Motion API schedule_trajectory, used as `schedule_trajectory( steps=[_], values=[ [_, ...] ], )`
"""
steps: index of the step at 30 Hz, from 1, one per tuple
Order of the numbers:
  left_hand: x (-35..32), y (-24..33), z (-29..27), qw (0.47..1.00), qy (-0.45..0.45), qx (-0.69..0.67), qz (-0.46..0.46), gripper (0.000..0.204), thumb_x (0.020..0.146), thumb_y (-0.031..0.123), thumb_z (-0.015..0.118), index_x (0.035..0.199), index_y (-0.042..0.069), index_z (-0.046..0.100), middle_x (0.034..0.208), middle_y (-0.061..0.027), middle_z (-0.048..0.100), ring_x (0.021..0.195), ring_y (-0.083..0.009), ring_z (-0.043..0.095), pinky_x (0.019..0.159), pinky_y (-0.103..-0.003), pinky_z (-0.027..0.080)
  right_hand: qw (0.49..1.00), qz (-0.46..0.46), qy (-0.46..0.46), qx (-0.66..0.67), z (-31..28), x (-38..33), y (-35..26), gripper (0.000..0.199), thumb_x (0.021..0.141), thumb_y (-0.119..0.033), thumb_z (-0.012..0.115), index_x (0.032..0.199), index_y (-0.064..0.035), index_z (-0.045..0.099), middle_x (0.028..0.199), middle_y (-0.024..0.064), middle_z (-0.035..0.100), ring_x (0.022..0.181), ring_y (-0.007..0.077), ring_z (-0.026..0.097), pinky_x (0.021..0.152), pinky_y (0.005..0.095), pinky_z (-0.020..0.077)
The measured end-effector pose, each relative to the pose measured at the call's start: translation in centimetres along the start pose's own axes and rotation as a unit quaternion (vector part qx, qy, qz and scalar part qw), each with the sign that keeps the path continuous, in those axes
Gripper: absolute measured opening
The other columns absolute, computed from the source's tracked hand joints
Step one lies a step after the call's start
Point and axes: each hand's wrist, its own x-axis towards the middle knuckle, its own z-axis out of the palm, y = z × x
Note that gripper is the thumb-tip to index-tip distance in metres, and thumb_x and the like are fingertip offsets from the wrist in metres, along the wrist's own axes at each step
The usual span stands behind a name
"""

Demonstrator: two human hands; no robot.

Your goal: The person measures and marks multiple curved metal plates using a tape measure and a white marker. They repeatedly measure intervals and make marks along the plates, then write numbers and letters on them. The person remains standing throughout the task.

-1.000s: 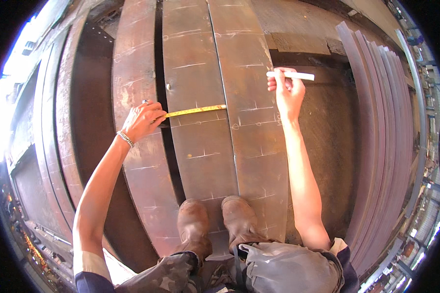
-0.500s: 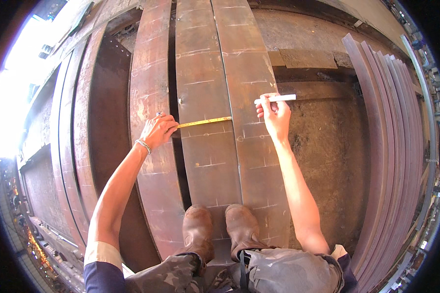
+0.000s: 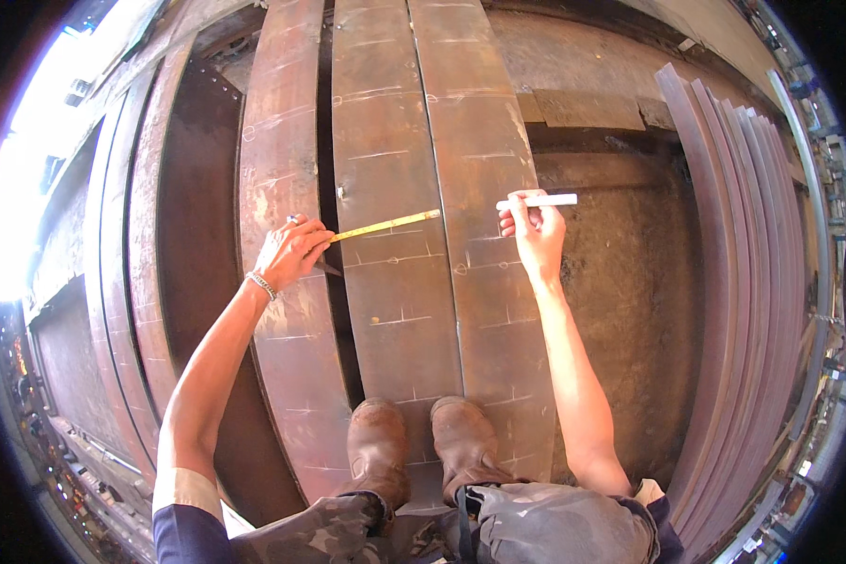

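Note:
My left hand [image 3: 289,254] is closed on a yellow tape measure [image 3: 385,226], its blade pulled out to the right. The blade slants across the middle steel beam [image 3: 390,291], its free end near the seam with the right steel beam [image 3: 493,301]. Under my left hand lies the left steel beam [image 3: 282,179]. Over the right beam's outer edge, my right hand [image 3: 540,244] pinches a white marker-like stick [image 3: 559,199], held level and apart from the steel. Short white lines and small circles mark all three beams.
My brown boots [image 3: 378,437] stand on the beams close in front of me. A dark gap [image 3: 326,160] separates the left and middle beams. Long steel angles [image 3: 724,282] lie stacked at the right. More beams [image 3: 150,235] run along the left side.
My left hand has shifted a little left, and the blade's free end has swung up and slightly left. My right hand with the white stick has moved slightly right and down.

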Motion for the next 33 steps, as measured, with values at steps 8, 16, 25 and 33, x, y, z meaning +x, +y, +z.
schedule_trajectory(
  steps=[8,16,25,33],
  values=[
    [-1.5,0.4,-5.9,0.848,0.112,-0.417,-0.307,0.025,0.093,0.024,0.07,0.102,0.0,0.072,0.096,-0.008,0.075,0.087,-0.0105,0.068,0.078,-0.026,0.053,0.999,0.014,0.014,0.03,-1.0,-0.1,0.0,0.013,0.1,-0.013,0.061,0.102,-0.0008,0.065,0.084,0.0097,0.071,0.069,0.011,0.066,0.058,0.0245,0.0551],
    [-8.5,5.7,-16.8,0.721,0.012,-0.536,-0.44,0.036,0.095,0.027,0.068,0.116,-0.002,0.065,0.101,-0.011,0.071,0.087,-0.0164,0.07,0.077,-0.028,0.058,0.997,0.042,-0.016,0.066,0.3,-0.7,0.1,0.015,0.101,-0.014,0.06,0.103,-0.0004,0.065,0.083,0.0087,0.069,0.068,0.0115,0.065,0.057,0.0248,0.0541],
    [-21.5,5.3,-15.4,0.84,-0.105,-0.296,-0.443,0.029,0.081,0.027,0.082,0.104,0.009,0.079,0.086,-0.0041,0.077,0.078,-0.0124,0.071,0.071,-0.029,0.055,0.976,-0.135,-0.141,-0.092,-1.8,5.4,-10.6,0.018,0.102,-0.019,0.06,0.106,-0.0027,0.067,0.085,0.0059,0.07,0.069,0.0069,0.062,0.061,0.0219,0.052],
    [-24.6,1.8,-8.5,0.955,-0.163,-0.064,-0.24,0.024,0.078,0.024,0.082,0.1,0.015,0.081,0.086,-0.0052,0.076,0.075,-0.0226,0.07,0.066,-0.036,0.053,0.885,-0.257,-0.255,-0.292,4.3,-0.9,-26.2,0.011,0.1,-0.014,0.062,0.096,-0.0032,0.065,0.079,-0.0015,0.063,0.067,0.0035,0.057,0.059,0.0194,0.0453]
  ],
)
